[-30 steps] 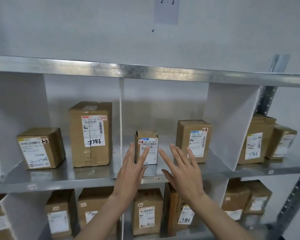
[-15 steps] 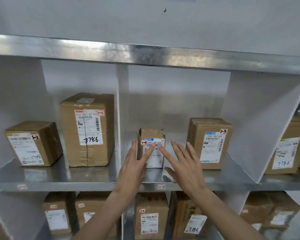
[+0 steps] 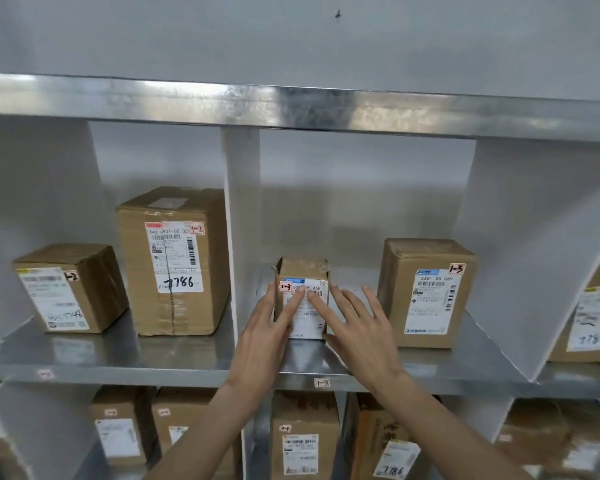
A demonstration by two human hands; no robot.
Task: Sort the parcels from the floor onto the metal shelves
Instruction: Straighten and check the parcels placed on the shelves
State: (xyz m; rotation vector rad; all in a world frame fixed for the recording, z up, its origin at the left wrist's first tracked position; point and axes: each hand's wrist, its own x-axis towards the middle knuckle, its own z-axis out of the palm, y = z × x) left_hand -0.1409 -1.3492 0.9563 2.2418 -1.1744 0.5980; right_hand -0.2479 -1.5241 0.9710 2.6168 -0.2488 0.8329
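Observation:
A small brown parcel (image 3: 303,271) with a white label marked 1-3 stands upright in the middle bay of the metal shelf (image 3: 174,362). My left hand (image 3: 265,336) lies flat against the parcel's front left, fingers spread, fingertips on the label. My right hand (image 3: 355,327) rests beside it on the right, index finger touching the label, the other fingers apart. Neither hand wraps around the parcel. A bigger parcel (image 3: 426,292), also marked 1-3, stands to the right in the same bay.
White dividers (image 3: 241,220) split the shelf into bays. The left bay holds a tall box (image 3: 174,261) marked 7786 and a smaller box (image 3: 70,287). More parcels fill the lower shelf (image 3: 303,438) and the right bay (image 3: 593,313). A steel shelf edge (image 3: 291,105) runs overhead.
My view has moved closer to the shelf. Both hands have gone forward from in front of the small parcel until their fingertips touch its label.

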